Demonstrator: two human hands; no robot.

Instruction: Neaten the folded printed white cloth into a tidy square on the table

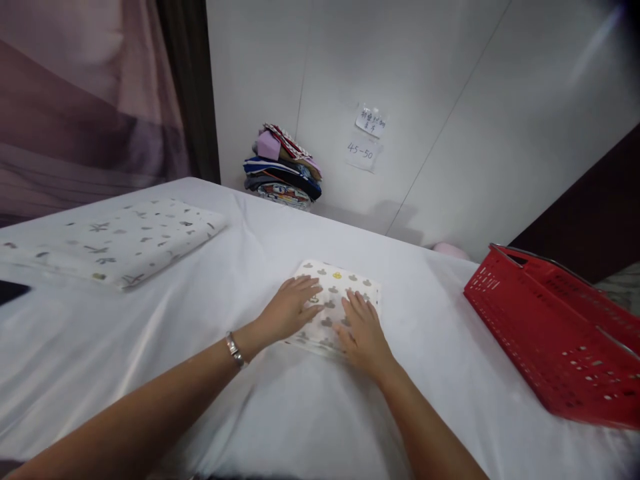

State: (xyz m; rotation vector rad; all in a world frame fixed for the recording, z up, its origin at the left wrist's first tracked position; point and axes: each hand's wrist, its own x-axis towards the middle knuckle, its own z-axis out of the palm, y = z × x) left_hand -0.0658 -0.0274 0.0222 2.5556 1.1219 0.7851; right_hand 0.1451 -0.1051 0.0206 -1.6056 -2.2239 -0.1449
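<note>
The head view looks down on a surface point(150, 347) draped in white sheeting. Near its far left corner lies a flat white pad point(117, 240) with grey marks, well apart from the hands. At the left edge a sliver of something dark point(11, 291) shows; what it is cannot be told. At the far edge, against the wall, stands a stack of folded cloths point(283, 170) in mixed colours, and above and to its right two paper notes point(367, 137) are stuck on the wall. Near the right edge a red basket point(555, 333) sits tilted, well clear of the hands, and a small pink thing point(450, 250) peeks up at the far edge beside it. Nothing stands between the hands and the folded cloth.

That cloth point(345, 283), white with grey shapes and one yellow one, lies flat near the middle of the surface, towards the far edge. The left hand point(293, 310) lies palm down on the cloth's left part, its fingers point(307, 288) stretched flat and slightly spread, gripping nothing; a bracelet point(234, 350) circles that wrist. The right hand point(363, 330) lies palm down on the cloth's near right part, fingers point(357, 303) likewise flat and loosely spread, pressing and not clasping. The two hands are just beside each other, with patterned cloth showing between and beyond them.
</note>
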